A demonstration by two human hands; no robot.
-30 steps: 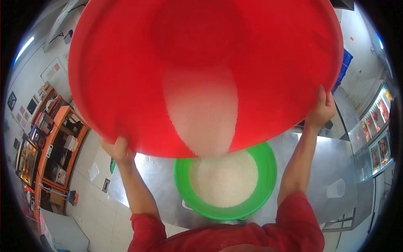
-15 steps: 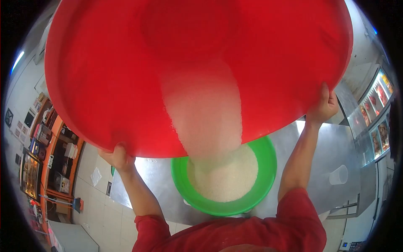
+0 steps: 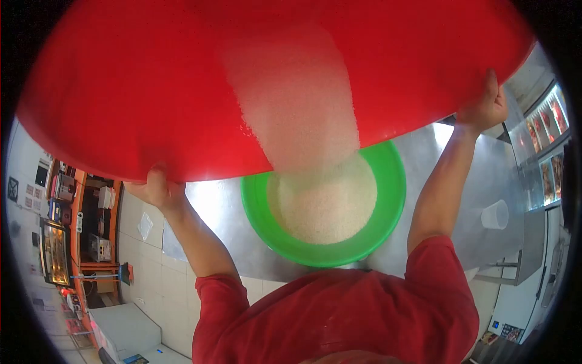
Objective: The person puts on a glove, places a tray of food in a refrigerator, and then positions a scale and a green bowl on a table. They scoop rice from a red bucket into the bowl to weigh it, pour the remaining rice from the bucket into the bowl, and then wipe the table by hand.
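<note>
A wide red tub (image 3: 139, 97) is tipped above a green basin (image 3: 393, 188), its lower rim hiding the basin's far edge. The step in hand looks to be pouring: pale, rice-like grain (image 3: 303, 115) runs in a broad band down the tub into the basin, where more lies pooled. The next move seems to call for a firm two-handed hold, a steady tilt and the rim above the basin. The left hand (image 3: 159, 189), left of the basin, and the right hand (image 3: 485, 109), beyond it to the right, each have their grip closed on the tub's rim. The tub's inside is smooth and bright. The basin stands on a metal bench (image 3: 451, 200); right of it is a translucent cup (image 3: 495, 215).
</note>
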